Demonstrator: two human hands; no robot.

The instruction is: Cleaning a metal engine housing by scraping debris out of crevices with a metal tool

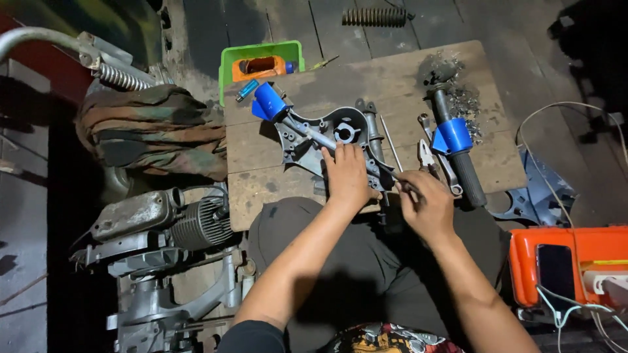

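Centrally, the left hand (347, 173) presses flat on the grey engine cover (327, 140) on the desk (392, 72); the right hand (425, 202) pinches a thin rod (390, 151).

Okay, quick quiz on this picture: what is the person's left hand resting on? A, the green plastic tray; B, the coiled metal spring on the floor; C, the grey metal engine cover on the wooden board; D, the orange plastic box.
C: the left hand lies flat on the grey metal engine cover on the wooden board, far from the tray, spring and box.
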